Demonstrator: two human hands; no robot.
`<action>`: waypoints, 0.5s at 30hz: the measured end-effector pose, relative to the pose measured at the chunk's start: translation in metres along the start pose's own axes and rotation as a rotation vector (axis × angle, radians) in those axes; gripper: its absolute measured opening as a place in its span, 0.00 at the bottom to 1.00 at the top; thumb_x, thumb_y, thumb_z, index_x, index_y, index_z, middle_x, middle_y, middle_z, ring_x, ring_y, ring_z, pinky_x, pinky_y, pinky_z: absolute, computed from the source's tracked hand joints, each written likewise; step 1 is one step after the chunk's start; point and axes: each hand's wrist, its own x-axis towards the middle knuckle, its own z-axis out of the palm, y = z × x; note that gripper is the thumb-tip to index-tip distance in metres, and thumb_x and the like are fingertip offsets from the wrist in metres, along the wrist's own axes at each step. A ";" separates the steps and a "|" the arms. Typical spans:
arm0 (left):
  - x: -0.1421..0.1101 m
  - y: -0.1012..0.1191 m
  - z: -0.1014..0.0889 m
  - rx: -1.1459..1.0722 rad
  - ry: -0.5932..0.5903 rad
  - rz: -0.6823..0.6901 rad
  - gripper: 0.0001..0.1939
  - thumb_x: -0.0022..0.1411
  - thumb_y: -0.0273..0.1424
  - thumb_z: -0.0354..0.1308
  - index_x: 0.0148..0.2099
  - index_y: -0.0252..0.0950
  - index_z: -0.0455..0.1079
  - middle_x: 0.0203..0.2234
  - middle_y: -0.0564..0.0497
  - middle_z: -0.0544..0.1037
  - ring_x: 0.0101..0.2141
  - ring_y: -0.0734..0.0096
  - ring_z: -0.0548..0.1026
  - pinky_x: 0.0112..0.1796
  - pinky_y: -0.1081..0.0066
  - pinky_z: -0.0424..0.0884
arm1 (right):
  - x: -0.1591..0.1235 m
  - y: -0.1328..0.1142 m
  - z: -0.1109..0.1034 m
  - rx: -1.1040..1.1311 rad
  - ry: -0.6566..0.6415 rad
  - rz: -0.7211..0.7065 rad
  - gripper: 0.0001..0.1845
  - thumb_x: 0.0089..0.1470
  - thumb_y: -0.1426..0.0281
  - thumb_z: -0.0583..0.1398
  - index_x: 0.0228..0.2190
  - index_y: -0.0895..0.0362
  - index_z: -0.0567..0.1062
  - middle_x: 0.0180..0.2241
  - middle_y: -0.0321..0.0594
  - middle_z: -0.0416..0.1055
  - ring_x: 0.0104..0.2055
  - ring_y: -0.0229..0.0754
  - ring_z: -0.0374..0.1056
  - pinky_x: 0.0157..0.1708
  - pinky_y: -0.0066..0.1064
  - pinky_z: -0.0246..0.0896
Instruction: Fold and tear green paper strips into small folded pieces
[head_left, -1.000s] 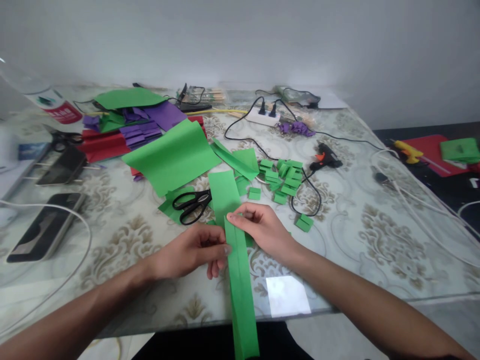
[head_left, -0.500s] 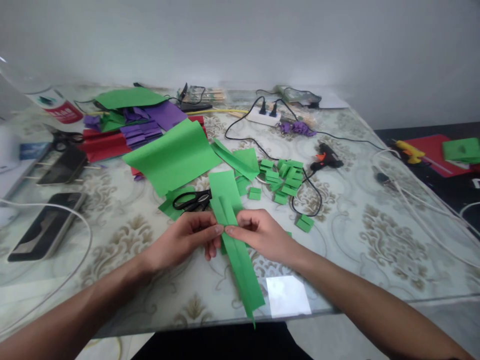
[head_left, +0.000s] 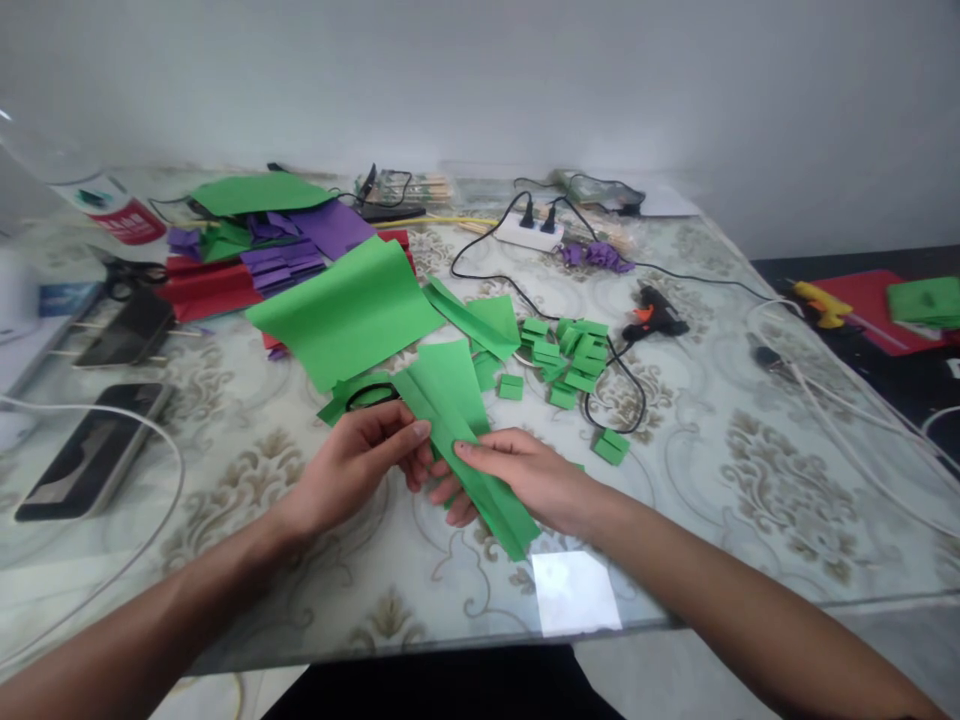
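Observation:
A long folded green paper strip (head_left: pixel 480 478) runs diagonally between both hands above the glass-topped table (head_left: pixel 720 480). My left hand (head_left: pixel 360 462) pinches its upper left part, fingers closed on it. Lower down, my right hand (head_left: pixel 517 475) grips the strip with the thumb on top. Black scissors (head_left: pixel 367 395) lie just behind my left hand, partly hidden by the strip. Another green strip (head_left: pixel 450 375) lies flat behind the hands.
A large green sheet (head_left: pixel 349 310) and several small folded green pieces (head_left: pixel 566 350) lie in the middle. A black glue gun (head_left: pixel 652 315), a power strip (head_left: pixel 529 232) and cables sit further back. Purple and red paper (head_left: pixel 255 265) is piled at the back left; two phones (head_left: pixel 90 450) at the left.
The strip hung straight down over the table edge; both hands have turned it to a diagonal and slid along it, so its near end now lies over the table.

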 end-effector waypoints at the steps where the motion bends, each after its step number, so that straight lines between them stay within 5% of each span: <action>1: 0.000 0.000 0.000 -0.021 0.013 0.000 0.18 0.67 0.41 0.67 0.31 0.32 0.76 0.23 0.52 0.81 0.23 0.75 0.78 0.27 0.76 0.75 | 0.000 0.000 -0.001 -0.011 0.002 -0.011 0.24 0.55 0.52 0.70 0.37 0.62 0.83 0.32 0.45 0.82 0.28 0.41 0.78 0.33 0.33 0.74; 15: 0.000 -0.006 0.006 0.021 -0.079 -0.067 0.18 0.67 0.40 0.64 0.29 0.32 0.74 0.21 0.51 0.79 0.22 0.74 0.75 0.25 0.75 0.72 | -0.004 -0.004 0.001 -0.211 0.023 -0.079 0.19 0.63 0.57 0.66 0.30 0.61 0.81 0.29 0.40 0.80 0.24 0.33 0.74 0.25 0.23 0.68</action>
